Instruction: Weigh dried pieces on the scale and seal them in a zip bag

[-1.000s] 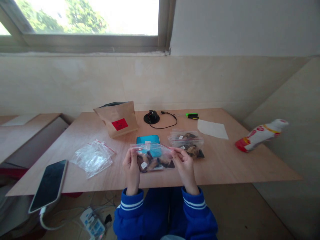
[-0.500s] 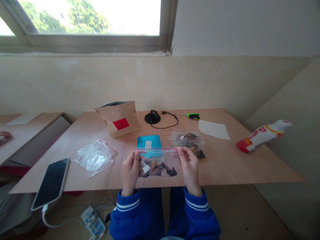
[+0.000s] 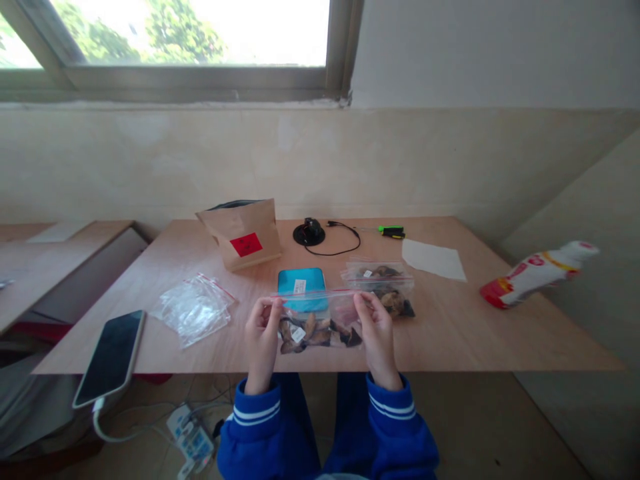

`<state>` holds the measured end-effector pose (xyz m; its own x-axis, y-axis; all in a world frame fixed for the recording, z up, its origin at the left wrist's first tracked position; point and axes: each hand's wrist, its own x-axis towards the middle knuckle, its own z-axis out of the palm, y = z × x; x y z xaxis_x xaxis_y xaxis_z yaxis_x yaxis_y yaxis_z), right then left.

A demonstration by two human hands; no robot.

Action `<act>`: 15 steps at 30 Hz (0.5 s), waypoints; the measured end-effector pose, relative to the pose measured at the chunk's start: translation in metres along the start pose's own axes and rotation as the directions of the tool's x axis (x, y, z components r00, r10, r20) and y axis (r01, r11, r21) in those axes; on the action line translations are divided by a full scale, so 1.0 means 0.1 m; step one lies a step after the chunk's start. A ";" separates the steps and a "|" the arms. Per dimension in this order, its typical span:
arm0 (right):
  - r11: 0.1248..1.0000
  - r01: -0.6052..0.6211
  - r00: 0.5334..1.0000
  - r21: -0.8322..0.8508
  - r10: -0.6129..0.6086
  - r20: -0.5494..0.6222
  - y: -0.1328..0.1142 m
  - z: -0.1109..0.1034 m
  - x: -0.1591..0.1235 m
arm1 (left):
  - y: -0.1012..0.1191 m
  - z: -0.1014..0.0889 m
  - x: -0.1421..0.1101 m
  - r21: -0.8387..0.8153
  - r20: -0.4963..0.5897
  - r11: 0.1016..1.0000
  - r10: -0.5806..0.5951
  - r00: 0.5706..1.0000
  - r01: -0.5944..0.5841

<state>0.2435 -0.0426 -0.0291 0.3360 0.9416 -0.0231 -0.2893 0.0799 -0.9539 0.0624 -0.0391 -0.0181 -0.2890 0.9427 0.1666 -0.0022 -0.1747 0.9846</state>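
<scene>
Left hand [image 3: 261,341]: curled, pinching the top left edge of a clear zip bag [image 3: 320,331] of dark dried pieces.
Right hand [image 3: 377,333]: curled, pinching that bag's top right edge, well apart from the other hand.
Held bag: over a light wooden worktop [image 3: 450,333], before a flat teal case [image 3: 301,285].
Just right: a second filled zip bag [image 3: 379,287].
Left: a crumpled clear plastic bag [image 3: 194,310], a black smartphone [image 3: 109,350].
Far: a brown paper bag [image 3: 239,237] with a red label.
</scene>
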 end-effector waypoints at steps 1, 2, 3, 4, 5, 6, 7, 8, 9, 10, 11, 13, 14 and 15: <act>1.000 -0.005 1.000 0.003 0.005 -0.009 0.00 0.00 0.00 | 0.01 0.00 0.00 -0.005 -0.002 1.000 0.001 1.000 -0.001; 1.000 -0.005 1.000 0.006 0.005 -0.016 -0.01 0.00 0.00 | 0.01 -0.01 0.00 -0.010 -0.003 1.000 -0.001 1.000 0.001; 1.000 0.001 1.000 0.006 -0.001 -0.023 -0.01 0.00 0.01 | 0.02 -0.02 0.00 -0.015 0.003 1.000 -0.007 1.000 0.007; 1.000 0.014 0.999 0.006 -0.014 -0.032 -0.01 0.00 0.01 | 0.02 -0.03 0.00 -0.019 0.020 1.000 -0.015 1.000 0.016; 0.999 0.035 0.999 0.007 -0.035 -0.041 -0.01 0.00 0.01 | 0.02 -0.05 0.01 -0.020 0.042 1.000 -0.021 0.999 0.022; 0.998 0.060 0.997 0.008 -0.059 -0.051 -0.01 0.00 0.02 | 0.02 -0.06 0.01 -0.016 0.067 1.000 -0.024 0.997 0.025; 0.996 0.083 0.995 0.007 -0.083 -0.059 -0.01 -0.01 0.02 | 0.03 -0.08 0.02 -0.006 0.090 1.000 -0.024 0.996 0.025; 0.995 0.104 0.992 0.000 -0.104 -0.065 -0.01 -0.01 0.03 | 0.03 -0.10 0.02 0.008 0.105 1.000 -0.021 0.994 0.020; 0.993 0.121 0.990 -0.012 -0.122 -0.066 -0.01 -0.01 0.03 | 0.03 -0.11 0.02 0.023 0.108 1.000 -0.012 0.994 0.009; 0.991 0.135 0.988 -0.025 -0.136 -0.067 0.00 -0.01 0.03 | 0.04 -0.12 0.02 0.039 0.097 0.999 0.001 0.995 -0.005; 0.989 0.146 0.986 -0.035 -0.148 -0.071 0.00 0.00 0.03 | 0.05 -0.13 0.02 0.053 0.076 0.998 0.015 0.997 -0.019; 0.987 0.159 0.983 -0.035 -0.161 -0.086 0.00 0.01 0.03 | 0.07 -0.13 0.00 0.076 0.022 0.996 0.040 0.999 -0.042; 0.987 0.161 0.982 -0.022 -0.162 -0.097 0.00 0.02 0.03 | 0.08 -0.12 -0.02 0.084 -0.005 0.995 0.052 0.999 -0.052; 0.987 0.160 0.982 -0.005 -0.159 -0.104 0.00 0.04 0.03 | 0.08 -0.11 -0.03 0.092 -0.030 0.994 0.064 0.998 -0.061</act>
<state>0.2412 -0.0388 -0.0277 0.4692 0.8776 0.0983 -0.2274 0.2276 -0.9468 0.0527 -0.0464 -0.0109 -0.3174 0.9207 0.2272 0.1030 -0.2047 0.9734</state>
